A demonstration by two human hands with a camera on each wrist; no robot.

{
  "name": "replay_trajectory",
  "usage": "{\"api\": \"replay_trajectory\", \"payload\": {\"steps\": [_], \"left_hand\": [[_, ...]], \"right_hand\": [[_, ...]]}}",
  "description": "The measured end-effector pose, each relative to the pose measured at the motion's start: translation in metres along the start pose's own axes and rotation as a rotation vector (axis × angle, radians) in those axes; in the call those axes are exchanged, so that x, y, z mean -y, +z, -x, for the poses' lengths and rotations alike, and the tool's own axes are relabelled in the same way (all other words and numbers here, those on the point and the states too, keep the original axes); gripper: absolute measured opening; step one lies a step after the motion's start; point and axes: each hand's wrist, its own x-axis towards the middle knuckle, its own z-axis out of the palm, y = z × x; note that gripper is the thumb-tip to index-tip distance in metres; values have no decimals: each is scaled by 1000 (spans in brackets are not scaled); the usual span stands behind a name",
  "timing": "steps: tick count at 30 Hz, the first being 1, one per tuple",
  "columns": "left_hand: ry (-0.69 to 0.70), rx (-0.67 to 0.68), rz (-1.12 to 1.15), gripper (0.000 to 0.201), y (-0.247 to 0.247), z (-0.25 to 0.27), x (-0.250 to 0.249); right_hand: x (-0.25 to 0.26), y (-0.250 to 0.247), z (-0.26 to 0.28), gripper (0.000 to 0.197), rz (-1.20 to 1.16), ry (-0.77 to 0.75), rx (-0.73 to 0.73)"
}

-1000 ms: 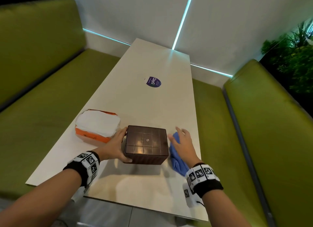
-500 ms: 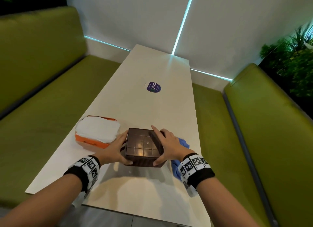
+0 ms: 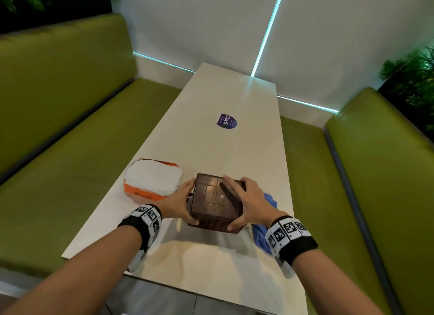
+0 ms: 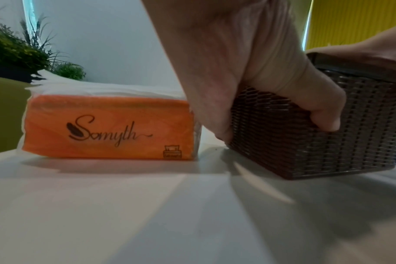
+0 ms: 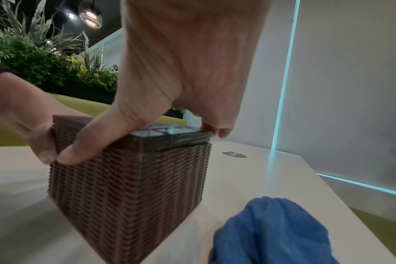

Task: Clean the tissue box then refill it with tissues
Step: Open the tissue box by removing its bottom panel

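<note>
Head view shows the change plainly: a second ago my right hand [image 3: 250, 203] lay on the crumpled blue cleaning cloth [image 3: 263, 237] beside the box, and now it has left the cloth and come over onto the square brown woven-plastic tissue box [image 3: 216, 203], thumb on the near corner and fingers [image 3: 229, 182] reaching across the glossy panelled top toward its far edge. My left hand [image 3: 179, 200] has kept its place on the box's left side, thumb curled round the near face and fingers pressing the far side. So both hands are now grasping the box, which sits on the pale tabletop [image 3: 211, 267] just in front of me; the left wrist view suggests its near edge is tipped slightly up, though I cannot be sure. The opened orange pack of white tissues [image 3: 152, 182] lies just to the left of it, untouched. I read this as the wiping step being laid aside and the refill beginning: the top panel seems to sit proud of the woven wall at the far right corner, so I am probably prising it open next.
</note>
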Motion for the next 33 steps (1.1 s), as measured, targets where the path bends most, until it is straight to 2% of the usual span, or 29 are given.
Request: {"api": "replay_trajectory", "payload": {"steps": [2,6,9,13,15,18,21,24,27,33], "left_hand": [[4,-14,-1,129,0,0,-1],[-27,-5,-41,136,-2,0,0],[-49,4,-28,140,-2,3,-4],[-31,9,-22,139,-2,5,-5],[-16,13,13,134,-2,5,-6],[-6,1,37,132,-1,6,-5],[-6,-28,19,137,2,7,-2],[-15,-59,35,134,7,10,0],[-18,-86,44,132,12,13,5],[-80,-113,99,119,18,24,-2]], "right_hand": [[3,-6,-1,135,25,-20,-26],[3,-7,-4,136,46,21,136],[3,-2,-5,139,89,13,187],[1,-11,-5,133,-46,9,196],[1,-17,-3,124,-127,7,199],[3,-23,3,99,-212,23,268],[10,-26,11,83,-138,2,306],[18,-28,20,70,-45,-35,203],[23,-32,27,55,-13,-71,10],[29,-43,39,28,-222,-37,-378]]}}
